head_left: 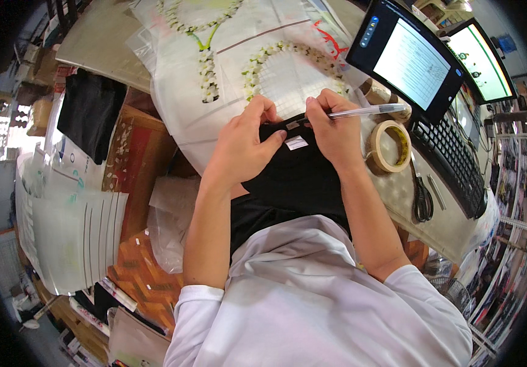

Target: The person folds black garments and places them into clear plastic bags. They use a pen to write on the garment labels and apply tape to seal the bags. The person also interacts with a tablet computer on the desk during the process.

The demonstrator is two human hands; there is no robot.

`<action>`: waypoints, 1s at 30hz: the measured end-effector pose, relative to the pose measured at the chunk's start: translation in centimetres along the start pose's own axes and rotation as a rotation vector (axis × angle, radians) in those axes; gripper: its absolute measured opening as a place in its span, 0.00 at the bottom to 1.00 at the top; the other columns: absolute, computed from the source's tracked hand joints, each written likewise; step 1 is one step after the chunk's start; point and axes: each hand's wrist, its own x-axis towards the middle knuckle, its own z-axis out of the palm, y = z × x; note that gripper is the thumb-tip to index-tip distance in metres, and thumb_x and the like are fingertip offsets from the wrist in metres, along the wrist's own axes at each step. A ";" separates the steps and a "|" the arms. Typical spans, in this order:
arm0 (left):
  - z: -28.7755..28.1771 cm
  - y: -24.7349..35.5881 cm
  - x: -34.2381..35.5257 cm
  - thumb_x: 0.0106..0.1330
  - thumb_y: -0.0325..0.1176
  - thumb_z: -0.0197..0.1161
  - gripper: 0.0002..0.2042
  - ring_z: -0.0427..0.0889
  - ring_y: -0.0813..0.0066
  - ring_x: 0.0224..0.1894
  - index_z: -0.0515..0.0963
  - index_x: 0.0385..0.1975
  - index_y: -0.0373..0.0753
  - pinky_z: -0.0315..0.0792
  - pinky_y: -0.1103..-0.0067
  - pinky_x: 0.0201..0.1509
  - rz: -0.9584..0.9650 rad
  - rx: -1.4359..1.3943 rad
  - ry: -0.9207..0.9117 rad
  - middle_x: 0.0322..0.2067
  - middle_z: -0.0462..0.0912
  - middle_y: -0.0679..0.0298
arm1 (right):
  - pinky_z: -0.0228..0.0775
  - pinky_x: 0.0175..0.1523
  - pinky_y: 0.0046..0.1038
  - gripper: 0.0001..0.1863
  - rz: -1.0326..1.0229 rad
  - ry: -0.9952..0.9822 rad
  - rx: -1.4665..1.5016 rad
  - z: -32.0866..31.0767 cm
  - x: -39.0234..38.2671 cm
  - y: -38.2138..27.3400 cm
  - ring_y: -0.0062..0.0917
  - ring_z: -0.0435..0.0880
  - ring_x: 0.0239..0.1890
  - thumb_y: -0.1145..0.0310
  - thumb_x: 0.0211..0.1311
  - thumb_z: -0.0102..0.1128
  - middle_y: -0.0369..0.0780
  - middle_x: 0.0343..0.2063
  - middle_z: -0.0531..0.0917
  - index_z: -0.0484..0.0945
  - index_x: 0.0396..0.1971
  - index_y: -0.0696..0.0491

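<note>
A black garment [294,177] hangs from both my hands over the near edge of the table, its lower part reaching my lap. My left hand [239,144] pinches its upper edge between thumb and fingers. Beside it, my right hand [337,131] grips the same edge with the thumb on top. That hand also holds a clear pen [370,111], lying across the fingers and pointing right. Between the hands, a small white label [296,142] shows on the black cloth. The fingertips under the fabric are hidden.
Plastic sheeting printed with white flowers [263,73] covers the table. To the right are a tape roll [373,147], scissors [422,199], a keyboard [450,162] and two screens [411,64]. A cardboard box [132,168], folded black cloth [94,113] and clear plastic bags [71,238] stand left.
</note>
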 end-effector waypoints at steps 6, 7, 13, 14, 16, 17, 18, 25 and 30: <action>-1.1 0.4 -1.0 0.52 0.33 0.66 0.15 0.76 0.56 0.34 0.69 0.34 0.37 0.70 0.68 0.39 -0.169 0.169 -0.047 0.28 0.75 0.53 | 0.56 0.25 0.31 0.16 -0.072 -0.070 -0.146 0.3 -0.1 0.8 0.22 0.64 0.20 0.68 0.60 0.56 0.38 0.13 0.65 0.65 0.15 0.57; -0.6 0.6 -1.1 0.52 0.35 0.66 0.16 0.78 0.51 0.37 0.70 0.35 0.35 0.70 0.63 0.40 -0.182 0.226 -0.072 0.30 0.77 0.49 | 0.60 0.28 0.32 0.15 -0.127 -0.051 -0.397 -0.4 -0.7 -0.2 0.25 0.66 0.22 0.66 0.61 0.56 0.40 0.15 0.68 0.68 0.18 0.58; 2.2 -1.0 0.4 0.47 0.40 0.62 0.18 0.80 0.47 0.39 0.73 0.38 0.38 0.72 0.61 0.41 -0.026 0.136 -0.064 0.32 0.81 0.50 | 0.62 0.32 0.24 0.13 0.065 -0.070 -0.054 -3.9 0.4 5.2 0.19 0.67 0.27 0.67 0.67 0.51 0.33 0.22 0.69 0.69 0.23 0.58; 1.6 -0.3 -0.1 0.47 0.39 0.62 0.19 0.80 0.50 0.41 0.74 0.38 0.39 0.72 0.63 0.42 -0.075 0.100 -0.084 0.34 0.82 0.51 | 0.62 0.32 0.24 0.14 0.065 -0.108 -0.092 -3.7 0.6 4.6 0.19 0.67 0.27 0.67 0.67 0.51 0.33 0.22 0.68 0.69 0.23 0.58; 1.3 -0.5 -0.1 0.47 0.40 0.62 0.19 0.80 0.50 0.42 0.74 0.40 0.39 0.73 0.63 0.44 -0.064 0.110 -0.047 0.34 0.82 0.51 | 0.62 0.31 0.23 0.14 -0.018 -0.152 -0.107 -3.6 1.8 5.0 0.19 0.67 0.27 0.66 0.67 0.52 0.33 0.22 0.69 0.69 0.23 0.58; 1.3 -0.6 -0.2 0.47 0.40 0.62 0.20 0.80 0.51 0.43 0.74 0.40 0.39 0.73 0.63 0.45 -0.053 0.108 -0.046 0.34 0.82 0.51 | 0.62 0.31 0.23 0.14 -0.049 -0.160 -0.122 -3.6 1.9 5.4 0.19 0.68 0.27 0.66 0.67 0.52 0.33 0.23 0.69 0.69 0.23 0.58; 1.6 -0.7 -0.1 0.48 0.40 0.62 0.20 0.80 0.50 0.42 0.73 0.40 0.38 0.72 0.63 0.44 -0.068 0.163 -0.020 0.33 0.81 0.51 | 0.63 0.31 0.24 0.14 -0.066 -0.117 -0.122 -3.5 1.8 5.7 0.19 0.68 0.27 0.65 0.67 0.52 0.34 0.22 0.70 0.70 0.24 0.58; 0.2 -0.7 -0.4 0.54 0.39 0.65 0.17 0.78 0.47 0.39 0.68 0.36 0.36 0.70 0.62 0.39 -0.043 0.132 0.013 0.32 0.78 0.48 | 0.68 0.33 0.19 0.11 0.004 0.102 0.111 -0.9 0.2 1.4 0.14 0.71 0.28 0.68 0.64 0.57 0.31 0.24 0.74 0.73 0.23 0.54; -0.3 5.9 -1.1 0.53 0.27 0.65 0.14 0.80 0.55 0.38 0.68 0.37 0.37 0.71 0.69 0.44 0.129 0.063 0.048 0.33 0.80 0.55 | 0.69 0.34 0.25 0.18 -0.230 -0.081 -0.072 -1.8 -0.9 -3.0 0.23 0.78 0.25 0.56 0.72 0.46 0.37 0.23 0.80 0.78 0.39 0.56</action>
